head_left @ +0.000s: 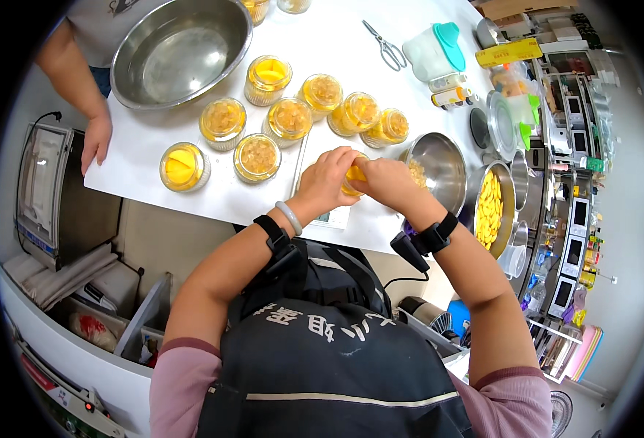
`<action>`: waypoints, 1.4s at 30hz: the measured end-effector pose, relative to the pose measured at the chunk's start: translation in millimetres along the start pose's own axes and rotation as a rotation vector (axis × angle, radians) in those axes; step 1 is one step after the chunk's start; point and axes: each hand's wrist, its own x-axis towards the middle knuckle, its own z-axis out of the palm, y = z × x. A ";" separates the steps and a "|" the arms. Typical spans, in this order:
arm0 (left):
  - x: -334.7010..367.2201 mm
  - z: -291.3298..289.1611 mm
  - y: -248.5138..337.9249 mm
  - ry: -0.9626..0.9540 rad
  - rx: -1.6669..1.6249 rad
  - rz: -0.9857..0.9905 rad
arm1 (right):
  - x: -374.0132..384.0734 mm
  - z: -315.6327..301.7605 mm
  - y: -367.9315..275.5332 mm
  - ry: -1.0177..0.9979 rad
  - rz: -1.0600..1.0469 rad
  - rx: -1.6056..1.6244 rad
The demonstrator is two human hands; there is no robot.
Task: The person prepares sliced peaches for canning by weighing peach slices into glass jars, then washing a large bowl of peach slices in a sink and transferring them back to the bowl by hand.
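My left hand (327, 179) is closed around the side of a glass jar (353, 177) with yellow fruit in it, close to the table's near edge. From the other side my right hand (391, 182) bends over the jar's rim, its fingers pressed together there. Both hands cover most of the jar. Under it, part of a white kitchen scale (333, 217) shows. Just right stands a steel bowl (449, 164) with amber translucent pieces in it. Several filled jars stand to the left, such as a jar topped with amber pieces (257, 157) and a jar of yellow fruit (184, 168).
A wide steel basin (183, 55) sits at the far left, beside another person's hand (97, 142). Scissors (386, 47) and a teal-lidded pitcher (435, 52) lie farther back. At the right is a steel bowl of yellow fruit pieces (490, 208).
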 end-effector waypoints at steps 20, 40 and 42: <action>-0.7 -1.2 -1.4 -0.051 -0.022 -0.034 | 5.9 -11.0 -4.3 -0.025 -0.157 -0.403; -1.0 0.6 -0.6 -0.041 -0.014 -0.034 | 4.4 8.4 -10.3 0.098 0.174 -0.189; -1.5 2.2 -1.8 -0.003 0.002 -0.017 | 1.9 8.4 -3.7 0.143 0.098 -0.104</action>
